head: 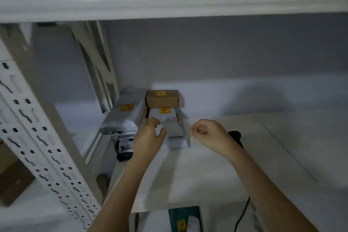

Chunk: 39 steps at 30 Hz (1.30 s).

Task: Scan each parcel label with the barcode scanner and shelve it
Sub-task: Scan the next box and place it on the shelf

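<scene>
Left hand (pixel 148 133) fingers seemingly pinch the grey parcel (pixel 172 128); right hand (pixel 206 133) fingers curled, empty.

The black handheld barcode scanner (pixel 235 136) is lying mostly hidden behind the right hand (pixel 209 135), and its black cable (pixel 243 214) is running off the bottom edge. The grey plastic mailer parcel (pixel 174 128) is showing blurred, with the left hand (pixel 148 135) covering its near left corner, so the grip there is unclear. The dark green box with a yellow sticker (pixel 185 219) is being cut off by the bottom edge.
</scene>
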Available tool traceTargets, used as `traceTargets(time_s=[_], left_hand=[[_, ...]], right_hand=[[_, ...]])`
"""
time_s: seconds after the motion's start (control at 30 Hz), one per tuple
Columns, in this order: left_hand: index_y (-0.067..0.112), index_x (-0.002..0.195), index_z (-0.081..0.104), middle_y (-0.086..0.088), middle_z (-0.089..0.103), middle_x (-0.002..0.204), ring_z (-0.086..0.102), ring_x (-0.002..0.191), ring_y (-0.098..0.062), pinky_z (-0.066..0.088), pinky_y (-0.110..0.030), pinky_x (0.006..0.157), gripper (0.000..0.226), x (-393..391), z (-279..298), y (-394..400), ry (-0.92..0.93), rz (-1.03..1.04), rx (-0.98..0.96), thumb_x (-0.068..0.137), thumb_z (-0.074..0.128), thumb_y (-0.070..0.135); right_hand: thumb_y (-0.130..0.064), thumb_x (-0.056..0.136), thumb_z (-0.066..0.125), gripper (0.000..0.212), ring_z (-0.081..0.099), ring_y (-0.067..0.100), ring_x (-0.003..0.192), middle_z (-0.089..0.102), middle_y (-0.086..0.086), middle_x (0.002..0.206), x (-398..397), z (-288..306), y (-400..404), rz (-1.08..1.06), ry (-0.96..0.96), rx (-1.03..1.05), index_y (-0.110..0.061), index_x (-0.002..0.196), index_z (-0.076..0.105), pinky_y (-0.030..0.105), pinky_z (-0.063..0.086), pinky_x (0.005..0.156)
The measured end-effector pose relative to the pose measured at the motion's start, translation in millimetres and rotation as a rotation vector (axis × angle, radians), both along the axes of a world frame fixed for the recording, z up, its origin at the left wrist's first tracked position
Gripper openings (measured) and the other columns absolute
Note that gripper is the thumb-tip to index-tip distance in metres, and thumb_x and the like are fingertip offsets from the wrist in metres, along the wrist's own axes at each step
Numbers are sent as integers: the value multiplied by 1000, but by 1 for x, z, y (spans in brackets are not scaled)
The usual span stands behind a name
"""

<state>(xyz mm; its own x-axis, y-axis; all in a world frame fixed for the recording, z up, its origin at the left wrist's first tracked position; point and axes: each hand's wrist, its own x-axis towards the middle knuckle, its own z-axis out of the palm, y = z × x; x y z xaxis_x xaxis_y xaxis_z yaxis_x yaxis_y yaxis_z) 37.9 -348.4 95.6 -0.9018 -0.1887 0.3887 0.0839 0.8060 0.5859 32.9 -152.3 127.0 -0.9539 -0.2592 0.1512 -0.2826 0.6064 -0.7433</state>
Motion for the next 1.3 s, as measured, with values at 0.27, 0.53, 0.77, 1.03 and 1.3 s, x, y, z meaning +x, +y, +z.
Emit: traceTargets(time_s=[0.27,0.53,0.77,1.03,1.3], left_hand=[[6,118,52,-14,50,123,55,108,-31,48,-44,87,36,-44,-36,23,-185,134,4,87,61,20],[8,129,44,-12,43,134,47,117,-30,45,-37,81,48,-103,-26,9,-169,123,-148,87,60,23],[8,132,43,-12,40,140,43,124,-33,48,-43,82,49,-162,-14,-19,-151,16,-214,86,59,19],[10,140,36,-9,35,146,42,127,-30,48,-39,87,64,-188,-15,-35,-123,-6,-296,83,62,18],[10,123,50,-14,54,117,53,104,-27,46,-36,81,45,-179,-10,-10,107,16,6,83,63,26]], right_hand=[[-21,88,61,19,56,16,75,60,7,80,-75,-44,18,124,-235,-65,-2,92,61,24,43,67],[-27,92,51,24,55,22,69,54,12,76,-157,-48,-29,15,-527,-363,-9,77,55,29,49,62],[-45,90,50,55,60,27,98,56,18,119,-233,-49,-82,-232,-621,-523,-1,122,48,33,52,75],[-45,85,58,54,59,31,108,61,13,117,-263,-61,-103,-350,-547,-716,-3,118,53,35,49,85],[-17,83,66,27,56,13,88,57,-7,92,-218,-57,-67,-311,-103,-772,-11,106,53,20,45,74]])
